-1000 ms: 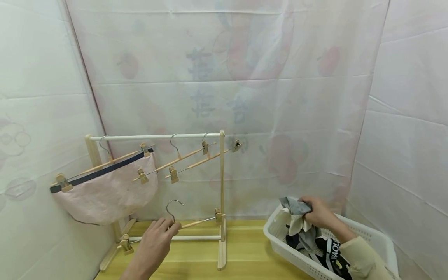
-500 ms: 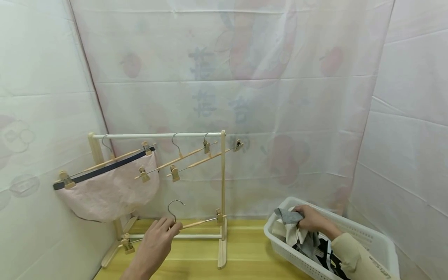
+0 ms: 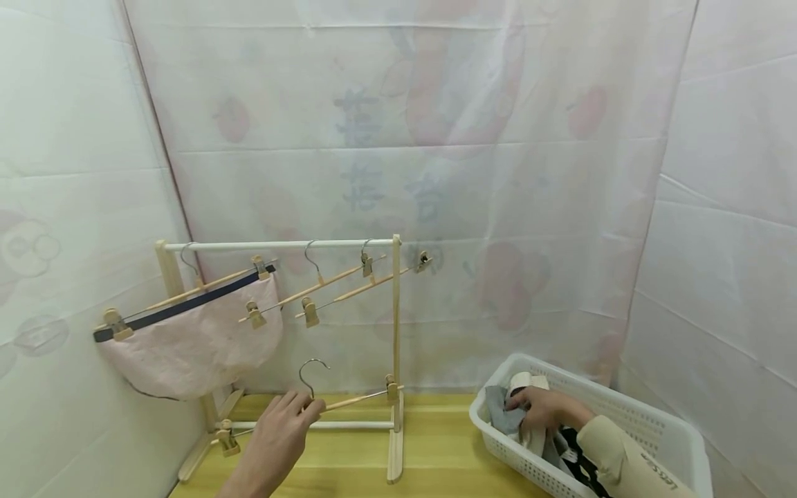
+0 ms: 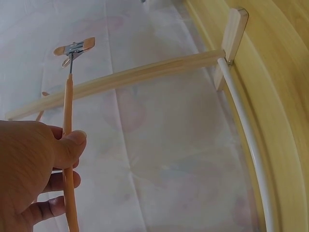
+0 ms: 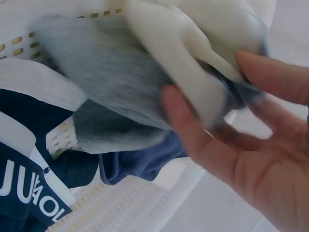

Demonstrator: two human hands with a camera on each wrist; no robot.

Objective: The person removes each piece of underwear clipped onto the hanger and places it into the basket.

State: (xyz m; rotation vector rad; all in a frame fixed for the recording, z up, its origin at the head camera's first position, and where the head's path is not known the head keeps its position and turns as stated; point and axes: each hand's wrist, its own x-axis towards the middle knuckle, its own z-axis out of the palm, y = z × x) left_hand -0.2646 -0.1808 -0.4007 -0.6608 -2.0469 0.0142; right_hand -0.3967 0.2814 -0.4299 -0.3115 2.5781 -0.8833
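My left hand (image 3: 277, 432) grips the wooden bar of a clip hanger (image 3: 350, 401) in front of the rack's lower rail. The hanger's metal hook points up, and its right clip (image 3: 391, 389) shows past the hand. In the left wrist view, thumb and fingers close round the bar (image 4: 69, 104). Over on the right, my right hand (image 3: 544, 408) is down in the white basket (image 3: 675, 446). It holds a crumpled grey-and-cream garment (image 5: 111, 63) between thumb and fingers, blurred in the right wrist view. Dark underpants with a lettered waistband (image 5: 46, 203) lie beside it.
A wooden rack (image 3: 396, 325) stands at left. From its white top rail (image 3: 274, 245) hang pink underpants (image 3: 199, 339), clipped to a hanger, and two bare clip hangers (image 3: 320, 282). A navy cloth (image 5: 140, 157) is in the basket. Fabric walls surround the yellow table (image 3: 436, 443).
My right hand has lowered the grey-and-cream garment into the basket, moving slightly left and down. The left hand and its hanger have hardly moved.
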